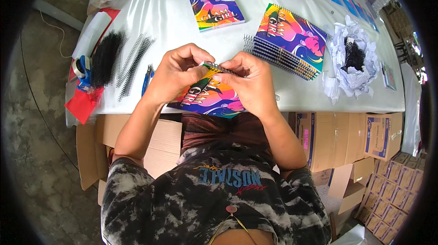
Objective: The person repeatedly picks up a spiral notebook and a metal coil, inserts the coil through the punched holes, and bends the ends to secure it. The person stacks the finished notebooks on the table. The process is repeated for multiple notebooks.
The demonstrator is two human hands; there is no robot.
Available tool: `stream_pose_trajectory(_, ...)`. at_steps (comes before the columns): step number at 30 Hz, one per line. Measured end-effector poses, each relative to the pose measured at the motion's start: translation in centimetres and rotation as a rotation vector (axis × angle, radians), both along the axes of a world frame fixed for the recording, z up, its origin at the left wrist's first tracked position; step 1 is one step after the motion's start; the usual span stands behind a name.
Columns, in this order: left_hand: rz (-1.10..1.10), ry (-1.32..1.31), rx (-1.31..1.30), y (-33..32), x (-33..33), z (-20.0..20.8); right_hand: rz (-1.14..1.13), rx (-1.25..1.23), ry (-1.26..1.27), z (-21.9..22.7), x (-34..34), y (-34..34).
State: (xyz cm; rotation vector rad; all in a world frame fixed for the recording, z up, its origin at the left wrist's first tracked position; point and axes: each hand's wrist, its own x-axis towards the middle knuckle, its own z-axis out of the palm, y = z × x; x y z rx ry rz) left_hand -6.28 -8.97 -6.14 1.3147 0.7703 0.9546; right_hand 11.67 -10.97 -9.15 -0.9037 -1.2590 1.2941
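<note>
A colourful notebook lies at the table's near edge, its upper edge between my two hands. A dark spiral coil runs along that edge. My left hand is closed, thumb and fingers pinching the coil's left end at the notebook's corner. With thumb and fingertips, my right hand pinches the coil further right. The fingers partly hide how far the coil is threaded. Just left of my left hand are blue-handled pliers.
Loose coils and a black coil bundle lie left, near a blue tape dispenser. A notebook block lies ahead. Bound notebooks are stacked right, beside crumpled paper holding black scraps. Cardboard boxes stand below the table.
</note>
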Motion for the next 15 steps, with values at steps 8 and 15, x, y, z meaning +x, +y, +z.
stream_pose_trajectory(8, -0.004, 0.311, 0.17, 2.1, 0.3, 0.8, -0.295, 0.276, -0.338, 0.3, -0.1, -0.7)
stream_pose_trajectory(15, 0.336, -0.004, 0.182, 5.6, 7.4, 1.1, -0.781, 0.404, 0.546, 1.7, 7.8, 3.1)
